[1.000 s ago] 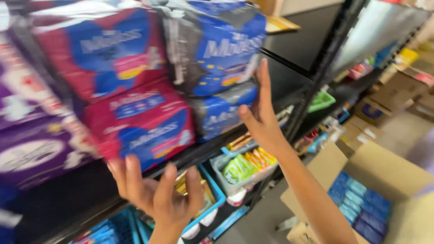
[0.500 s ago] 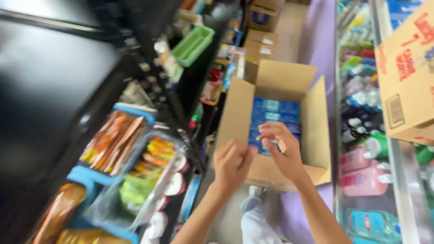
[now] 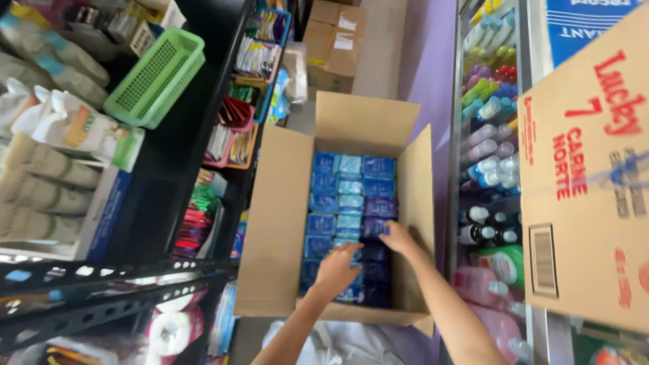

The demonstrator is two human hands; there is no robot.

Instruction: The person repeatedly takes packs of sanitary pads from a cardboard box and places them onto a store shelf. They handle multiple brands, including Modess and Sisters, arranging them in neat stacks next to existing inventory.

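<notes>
Down inside the open cardboard box [image 3: 277, 223] on the floor, my left hand [image 3: 336, 270] and right hand [image 3: 397, 238] rest on blue packets [image 3: 338, 196]; whether either grip has closed, I cannot tell. Risk: tightly packed rows may drag neighbouring packets out.

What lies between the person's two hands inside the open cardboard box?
In the head view, only blue packets lie between the left hand and right hand, packed in rows in the cardboard box.
</notes>
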